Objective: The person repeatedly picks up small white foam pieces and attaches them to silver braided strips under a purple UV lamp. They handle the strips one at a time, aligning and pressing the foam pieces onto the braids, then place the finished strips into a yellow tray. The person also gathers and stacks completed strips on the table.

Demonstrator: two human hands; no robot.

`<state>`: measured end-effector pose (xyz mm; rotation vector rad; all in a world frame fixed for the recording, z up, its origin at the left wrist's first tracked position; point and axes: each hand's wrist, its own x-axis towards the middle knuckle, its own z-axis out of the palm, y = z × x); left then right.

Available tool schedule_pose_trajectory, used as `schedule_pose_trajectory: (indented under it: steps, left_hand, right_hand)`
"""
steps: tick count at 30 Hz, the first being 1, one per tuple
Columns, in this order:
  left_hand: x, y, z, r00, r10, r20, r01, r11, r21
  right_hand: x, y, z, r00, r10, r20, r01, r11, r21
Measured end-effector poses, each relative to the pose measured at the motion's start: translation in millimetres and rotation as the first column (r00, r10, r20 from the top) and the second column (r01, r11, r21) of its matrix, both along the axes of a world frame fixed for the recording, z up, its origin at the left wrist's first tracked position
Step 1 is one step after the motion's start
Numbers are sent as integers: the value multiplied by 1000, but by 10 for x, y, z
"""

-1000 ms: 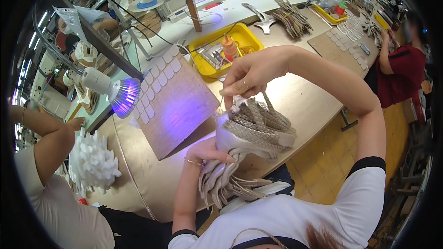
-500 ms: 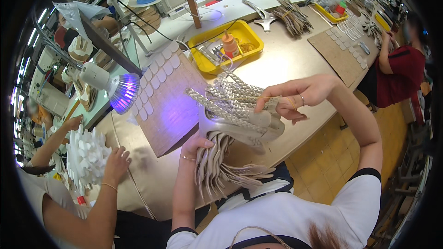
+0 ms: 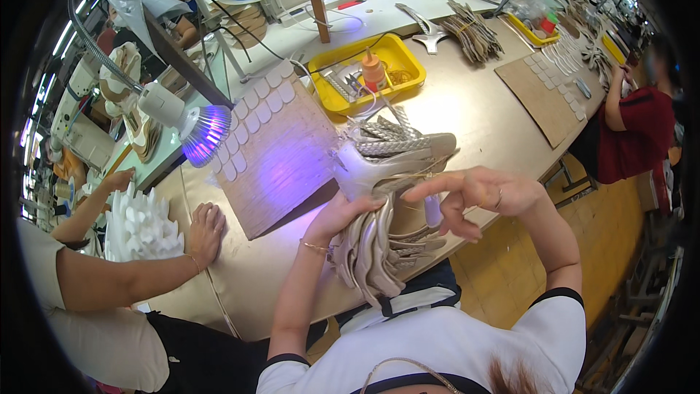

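My left hand (image 3: 341,217) grips a thick bundle of beige leather strap pieces (image 3: 372,244), its thumb across the top near the middle. Silvery braided straps (image 3: 383,144) stick out of the bundle's far end, while flat leather ends fan out below the hand. At the bundle's right side is my right hand (image 3: 490,193), index finger stretched toward the straps and the other fingers curled. A thin yellowish rubber band (image 3: 419,176) runs between those fingers and the bundle; its full loop is hard to make out.
Beyond the bundle stands a yellow tray (image 3: 417,86) with an orange-capped bottle (image 3: 373,71). A board with pale rounded pieces (image 3: 266,175) lies left, under a lit lamp (image 3: 205,135). A co-worker's hand (image 3: 206,230) rests beside white pieces (image 3: 142,230). Another tied bundle (image 3: 472,33) lies farther back.
The bundle has turned in my left hand, its braided ends now pointing more to the right. My right hand has shifted slightly right and down. The co-worker's near hand has moved away from the white pieces.
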<state>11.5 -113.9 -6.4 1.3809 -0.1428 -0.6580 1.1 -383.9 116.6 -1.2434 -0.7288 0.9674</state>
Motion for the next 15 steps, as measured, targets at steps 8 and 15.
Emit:
schedule_pose_trajectory:
  steps: [8, 15]
  left_hand:
    - [-16, -300, 232, 995, -14, 102, 13, 1000, 16]
    - [-124, -302, 285, 966, -152, 209, 136, 987, 90]
  right_hand:
    - [-119, 287, 357, 969, -236, 78, 232, 971, 61]
    - [-30, 761, 687, 677, -10, 736, 124, 987, -101]
